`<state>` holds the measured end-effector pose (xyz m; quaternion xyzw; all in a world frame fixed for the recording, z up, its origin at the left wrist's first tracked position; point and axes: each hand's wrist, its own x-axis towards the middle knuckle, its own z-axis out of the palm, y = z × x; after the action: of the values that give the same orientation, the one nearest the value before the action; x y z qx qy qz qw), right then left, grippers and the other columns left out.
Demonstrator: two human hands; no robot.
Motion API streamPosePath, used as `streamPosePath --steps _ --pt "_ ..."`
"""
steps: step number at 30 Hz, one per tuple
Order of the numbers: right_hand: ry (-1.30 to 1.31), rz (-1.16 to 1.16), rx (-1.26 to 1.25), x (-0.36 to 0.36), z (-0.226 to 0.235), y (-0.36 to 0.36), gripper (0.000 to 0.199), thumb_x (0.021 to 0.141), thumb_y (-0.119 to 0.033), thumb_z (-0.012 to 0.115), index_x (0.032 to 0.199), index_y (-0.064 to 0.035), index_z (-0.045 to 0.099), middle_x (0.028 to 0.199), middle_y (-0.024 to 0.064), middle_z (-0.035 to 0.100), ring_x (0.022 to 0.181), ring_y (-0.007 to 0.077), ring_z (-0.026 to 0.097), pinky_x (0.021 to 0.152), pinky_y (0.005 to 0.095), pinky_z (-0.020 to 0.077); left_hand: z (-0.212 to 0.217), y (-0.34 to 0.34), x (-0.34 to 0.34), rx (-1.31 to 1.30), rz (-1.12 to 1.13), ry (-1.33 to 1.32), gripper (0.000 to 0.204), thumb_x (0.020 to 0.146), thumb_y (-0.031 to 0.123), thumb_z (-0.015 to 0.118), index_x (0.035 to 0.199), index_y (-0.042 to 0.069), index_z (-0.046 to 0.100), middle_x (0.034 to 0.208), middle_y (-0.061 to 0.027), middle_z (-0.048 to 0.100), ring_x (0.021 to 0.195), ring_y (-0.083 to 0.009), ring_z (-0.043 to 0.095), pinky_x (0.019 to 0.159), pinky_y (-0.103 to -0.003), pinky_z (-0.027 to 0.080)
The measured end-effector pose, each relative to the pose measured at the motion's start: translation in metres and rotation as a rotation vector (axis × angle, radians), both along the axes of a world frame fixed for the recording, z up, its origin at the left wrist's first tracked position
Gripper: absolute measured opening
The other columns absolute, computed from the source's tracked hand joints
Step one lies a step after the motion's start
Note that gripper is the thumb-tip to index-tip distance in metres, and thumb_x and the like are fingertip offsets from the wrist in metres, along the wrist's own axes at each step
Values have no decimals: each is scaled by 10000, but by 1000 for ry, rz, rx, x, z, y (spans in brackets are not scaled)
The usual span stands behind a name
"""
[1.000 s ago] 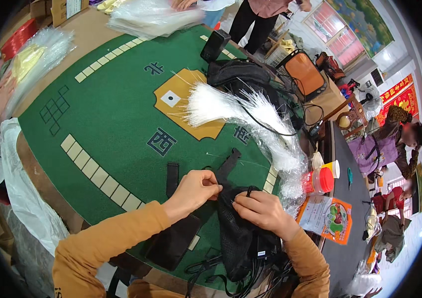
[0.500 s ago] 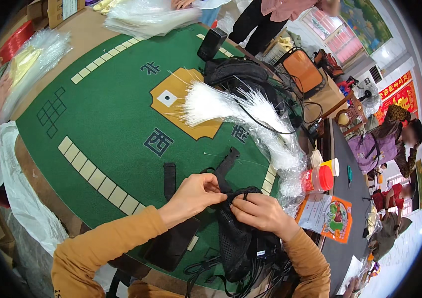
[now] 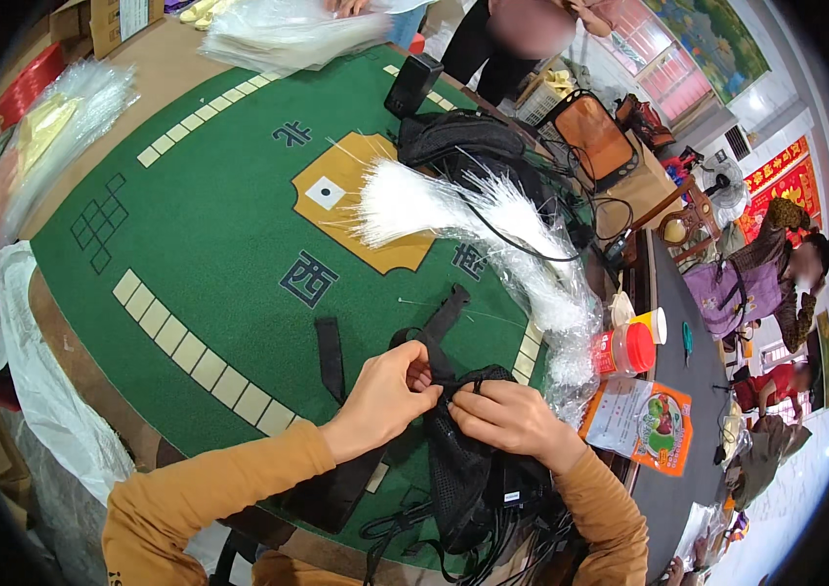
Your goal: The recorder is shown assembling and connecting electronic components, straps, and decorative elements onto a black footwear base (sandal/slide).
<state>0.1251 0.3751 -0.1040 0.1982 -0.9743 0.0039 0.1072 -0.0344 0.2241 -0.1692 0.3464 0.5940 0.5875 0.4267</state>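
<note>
Head view, lower centre: two hands, left hand (image 3: 387, 389) and right hand (image 3: 507, 420), both pinch one black mesh harness (image 3: 463, 469) with woven straps, lying on the round green felt table (image 3: 209, 244). Beyond, one white bristle bundle (image 3: 434, 210); right, one red-lidded jar (image 3: 624, 350).

Open green felt (image 3: 209, 254) left of the hands; white fibre bundle (image 3: 454, 210) and red-capped jar (image 3: 624, 350) crowding right.
</note>
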Motion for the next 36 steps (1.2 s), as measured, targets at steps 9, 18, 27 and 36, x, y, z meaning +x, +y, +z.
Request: streamPosePath --steps 9,18,27,36 --pt "-2 0 0 0 1 -1 279 757 -117 710 1024 -51 663 1060 34 659 891 184 664 754 296 582 0 0 7 23 74 101 247 839 4 767 948 -2 546 868 -42 629 813 -114 616 764 -294 532" --pt "-16 -105 -179 0 0 2 304 748 -87 735 1043 -40 678 1093 58 678 851 219 661 710 330 575 4 -3 4 -1 67 94 321 858 52 775 1040 -18 520 913 -72 615 833 -144 621 766 -312 538" --pt "-411 -236 -697 -43 25 25 155 891 -46 726 1028 -3 669 1099 143 718 992 340 701 858 406 558 40 -49 28 42 122 516 450 890 115 722 1266 0 504 1156 -164 526 982 -299 606 866 -401 520" --pt "-511 -207 -717 -59 28 33 169 900 -88 702 1035 12 694 959 128 751 878 275 732 790 367 568 39 -35 58 199 -102 1156 282 870 296 754 986 68 636 1103 -81 578 927 -271 571 762 -379 503"
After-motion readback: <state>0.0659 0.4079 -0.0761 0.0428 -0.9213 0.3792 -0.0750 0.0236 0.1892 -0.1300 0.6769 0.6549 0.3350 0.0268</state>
